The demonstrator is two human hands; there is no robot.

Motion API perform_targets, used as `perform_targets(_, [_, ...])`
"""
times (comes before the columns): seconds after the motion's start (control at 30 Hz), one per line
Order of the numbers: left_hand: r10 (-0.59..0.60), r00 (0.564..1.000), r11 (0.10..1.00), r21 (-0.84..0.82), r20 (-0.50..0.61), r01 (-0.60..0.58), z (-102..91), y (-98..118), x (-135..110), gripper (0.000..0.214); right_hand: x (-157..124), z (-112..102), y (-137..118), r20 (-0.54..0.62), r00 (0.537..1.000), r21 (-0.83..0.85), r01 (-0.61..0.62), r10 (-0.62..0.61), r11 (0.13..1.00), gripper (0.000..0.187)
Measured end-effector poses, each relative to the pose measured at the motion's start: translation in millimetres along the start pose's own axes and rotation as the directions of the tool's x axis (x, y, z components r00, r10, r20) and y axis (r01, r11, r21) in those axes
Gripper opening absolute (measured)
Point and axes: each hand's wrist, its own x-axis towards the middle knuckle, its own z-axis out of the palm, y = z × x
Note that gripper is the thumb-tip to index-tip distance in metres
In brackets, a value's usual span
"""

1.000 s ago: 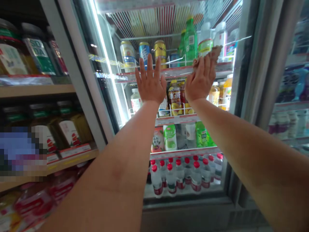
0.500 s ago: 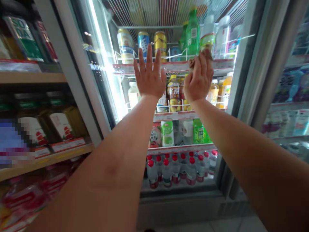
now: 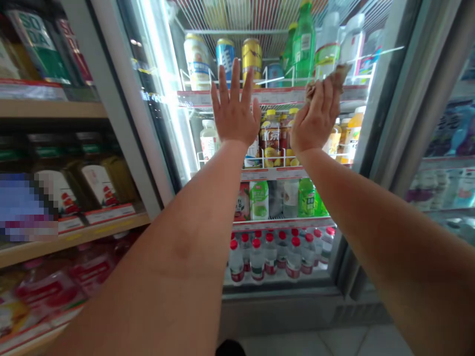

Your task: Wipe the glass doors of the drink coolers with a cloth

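Observation:
My left hand (image 3: 234, 114) is raised flat against the glass door (image 3: 170, 128) of a drinks fridge, fingers spread and holding nothing. My right hand (image 3: 316, 121) presses a crumpled brownish cloth (image 3: 336, 79) against the same glass, a little higher and to the right. Behind the glass, cans (image 3: 225, 57) and green bottles (image 3: 302, 44) stand on the top wire shelf. Jars and bottles fill the shelf (image 3: 272, 174) level with my wrists.
Red-capped water bottles (image 3: 274, 254) crowd the fridge's bottom shelf. At my left, wooden shelves (image 3: 74, 235) carry dark bottles and red packets. A second fridge door (image 3: 441, 163) stands at the right. Tiled floor (image 3: 334, 341) shows below.
Both hands have shifted slightly right and up on the glass. My right hand's cloth now sticks out above my fingers; half a second ago it was bunched lower under them.

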Motion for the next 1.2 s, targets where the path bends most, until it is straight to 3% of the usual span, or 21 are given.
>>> perform_targets(0.07, [0.006,1.0,1.0,0.029,-0.022,-0.005,2.8,-2.8,0.1,0.072,1.7,-0.3,1.1,0.044,0.998,-0.075,-0.039,0.042,0.996,0.062])
perform_targets(0.13, [0.008,1.0,0.997,0.072,-0.03,-0.006,4.2,-4.2,0.1,0.07,-0.1,-7.8,-3.4,0.133,0.991,-0.12,0.024,-0.008,0.992,0.062])
perform_targets(0.2, [0.015,0.999,0.996,0.09,-0.029,-0.013,3.6,-3.9,-0.3,0.069,-4.7,-18.8,-10.8,0.225,0.962,-0.074,0.174,-0.154,0.982,0.062])
perform_targets(0.27, [0.013,1.0,0.995,0.097,-0.026,-0.01,1.4,-2.1,-1.1,0.067,-10.0,-28.4,-17.2,0.286,0.901,0.029,0.332,-0.326,0.943,0.062])
perform_targets(0.37, [0.032,0.999,0.988,0.149,0.019,-0.035,-2.0,1.2,-3.1,0.066,-15.1,-31.8,-19.8,0.296,0.855,0.115,0.411,-0.427,0.904,0.06])
perform_targets(0.5, [0.148,0.961,0.974,0.133,0.235,-0.182,-4.9,2.9,-6.6,0.066,-15.9,-16.8,-11.1,0.171,0.937,0.092,0.293,-0.305,0.952,0.06])
perform_targets(0.57, [0.173,0.949,0.98,0.052,0.264,-0.192,-5.9,3.1,-8.5,0.067,-15.6,-8.9,-5.8,0.087,0.974,0.081,0.204,-0.211,0.976,0.06])
perform_targets(0.63, [0.179,0.951,0.983,0.003,0.251,-0.186,-6.3,3.7,-11.2,0.068,-16.0,-6.1,-2.8,0.071,0.977,0.083,0.194,-0.2,0.978,0.06])
perform_targets(0.7, [0.165,0.958,0.984,0.031,0.233,-0.177,-5.0,5.1,-15.2,0.066,-17.0,-9.2,-3.4,0.137,0.941,0.109,0.296,-0.31,0.949,0.061])
perform_targets(0.8, [0.058,0.991,0.994,0.084,0.118,-0.068,-0.2,8.0,-23.4,0.066,-18.9,-19.4,-8.9,0.254,0.811,0.197,0.49,-0.527,0.849,0.06])
perform_targets(0.87, [-0.023,0.999,0.998,0.058,0.036,0.021,2.9,9.7,-28.5,0.068,-20.0,-25.4,-12.8,0.285,0.762,0.228,0.536,-0.582,0.813,0.059])
perform_targets(0.93, [-0.053,0.999,0.998,0.039,0.012,0.052,4.3,11.1,-31.5,0.069,-20.9,-28.3,-14.8,0.281,0.792,0.202,0.503,-0.542,0.84,0.061])
perform_targets(1.03, [-0.061,0.997,0.994,0.09,0.043,0.057,3.8,12.4,-31.8,0.069,-22.2,-26.9,-14.3,0.225,0.908,0.115,0.336,-0.353,0.935,0.062])
perform_targets(1.1, [-0.075,0.996,0.988,0.136,0.054,0.067,3.4,12.6,-30.6,0.069,-22.9,-24.5,-13.3,0.173,0.959,0.08,0.212,-0.223,0.974,0.061])
perform_targets(1.2, [-0.066,0.996,0.984,0.168,0.054,0.056,4.3,12.1,-29.6,0.068,-23.9,-24.9,-14.0,0.186,0.963,0.072,0.186,-0.196,0.98,0.061])
